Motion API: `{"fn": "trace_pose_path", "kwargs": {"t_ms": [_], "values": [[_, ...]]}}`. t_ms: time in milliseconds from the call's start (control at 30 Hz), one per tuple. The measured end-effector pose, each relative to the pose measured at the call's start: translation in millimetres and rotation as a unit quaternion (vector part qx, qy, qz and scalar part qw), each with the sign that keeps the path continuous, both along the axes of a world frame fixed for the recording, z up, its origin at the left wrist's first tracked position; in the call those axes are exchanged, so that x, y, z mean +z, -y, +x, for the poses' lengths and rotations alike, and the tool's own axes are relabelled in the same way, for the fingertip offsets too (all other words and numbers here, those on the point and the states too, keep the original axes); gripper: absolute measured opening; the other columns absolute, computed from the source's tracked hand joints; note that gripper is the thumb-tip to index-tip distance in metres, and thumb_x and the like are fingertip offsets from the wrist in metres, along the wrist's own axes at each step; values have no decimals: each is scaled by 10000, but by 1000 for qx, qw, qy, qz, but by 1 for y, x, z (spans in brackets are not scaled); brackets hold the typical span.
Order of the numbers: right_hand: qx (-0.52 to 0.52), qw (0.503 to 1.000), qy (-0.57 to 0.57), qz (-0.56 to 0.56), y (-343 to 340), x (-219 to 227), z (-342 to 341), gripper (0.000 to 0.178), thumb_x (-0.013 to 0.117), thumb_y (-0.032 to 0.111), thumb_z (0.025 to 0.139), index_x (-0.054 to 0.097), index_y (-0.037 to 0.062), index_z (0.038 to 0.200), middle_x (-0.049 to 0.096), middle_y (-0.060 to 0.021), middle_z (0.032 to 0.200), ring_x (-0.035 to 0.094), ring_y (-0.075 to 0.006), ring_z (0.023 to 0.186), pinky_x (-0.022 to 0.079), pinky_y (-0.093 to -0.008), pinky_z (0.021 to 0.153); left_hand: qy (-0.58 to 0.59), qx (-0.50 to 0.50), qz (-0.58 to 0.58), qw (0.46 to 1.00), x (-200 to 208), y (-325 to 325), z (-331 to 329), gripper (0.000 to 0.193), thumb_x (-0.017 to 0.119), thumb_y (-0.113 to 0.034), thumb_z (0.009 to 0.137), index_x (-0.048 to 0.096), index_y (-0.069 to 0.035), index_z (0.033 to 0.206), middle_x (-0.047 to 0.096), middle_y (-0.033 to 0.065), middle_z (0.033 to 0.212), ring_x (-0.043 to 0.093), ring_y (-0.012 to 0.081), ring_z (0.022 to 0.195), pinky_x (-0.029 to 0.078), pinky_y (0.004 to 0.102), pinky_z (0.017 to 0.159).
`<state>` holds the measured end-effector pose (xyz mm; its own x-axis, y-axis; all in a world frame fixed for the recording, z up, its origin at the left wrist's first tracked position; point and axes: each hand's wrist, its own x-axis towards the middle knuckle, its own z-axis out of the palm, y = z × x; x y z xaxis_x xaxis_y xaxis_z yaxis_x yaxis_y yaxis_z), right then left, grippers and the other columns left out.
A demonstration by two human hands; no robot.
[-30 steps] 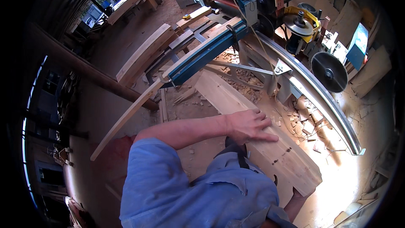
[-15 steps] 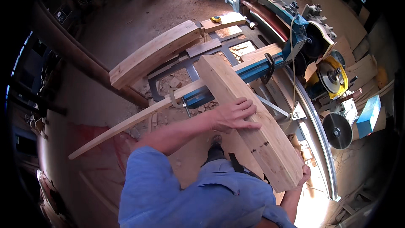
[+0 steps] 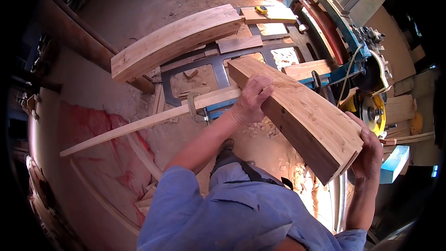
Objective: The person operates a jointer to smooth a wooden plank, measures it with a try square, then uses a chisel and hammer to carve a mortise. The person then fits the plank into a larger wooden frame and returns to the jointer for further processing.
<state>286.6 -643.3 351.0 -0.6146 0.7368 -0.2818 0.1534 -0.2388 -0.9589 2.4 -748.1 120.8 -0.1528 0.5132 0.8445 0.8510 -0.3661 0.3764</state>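
A thick wooden beam point(image 3: 309, 111) lies aslant in front of me, its far end over the machine's frame and its near end raised toward my right. My left hand point(image 3: 253, 100) grips its left edge, fingers bent over the top face. Round the near right end curls my right hand point(image 3: 368, 151), thumb side up; some of its fingers are hidden behind the wood. Just left of the beam, a long thin wooden strip point(image 3: 153, 123) is held by a C-clamp point(image 3: 193, 108) to a blue bar point(image 3: 218, 108).
A second thick beam point(image 3: 174, 42) rests across the dark metal frame point(image 3: 173, 94). Beyond it a yellow tape measure point(image 3: 261, 9) sits on a short board point(image 3: 274, 16). Blue machinery with a yellow-rimmed disc point(image 3: 373, 112) stands at right, near a blue block point(image 3: 395, 164). Wood scraps litter the floor.
The beam has been turned and its near end lifted up and to the right. My left hand has moved from its top face to its left edge; my right hand has risen with the end.
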Motion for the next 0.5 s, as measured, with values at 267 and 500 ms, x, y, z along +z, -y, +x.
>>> {"fn": "trace_pose_path", "kwargs": {"t_ms": [267, 500], "values": [[21, 999, -43, 7, -8, -33, 7, 757, 622, 413, 861, 518, -114, 1395, 575, -240, 1367, 555, -306, 1271, 365, -373, 1113, 19, 15, -53, 998, -14, -11, 5, 948, 789, 16, 590, 352, -100, 1422, 508, 202, 1312, 515, 436, 1233, 388, 587, 1108], [59, 991, -63, 100, -39, -44, 9, 765, 553, 448, 888, 492, -76, 1443, 565, -239, 1393, 538, -313, 1304, 363, -383, 1126, 96, 0, -261, 961, 22, -10, -1, 873, 763, -4, 657, 428, -90, 1459, 534, 175, 1406, 437, 381, 1392, 374, 451, 1169]]}}
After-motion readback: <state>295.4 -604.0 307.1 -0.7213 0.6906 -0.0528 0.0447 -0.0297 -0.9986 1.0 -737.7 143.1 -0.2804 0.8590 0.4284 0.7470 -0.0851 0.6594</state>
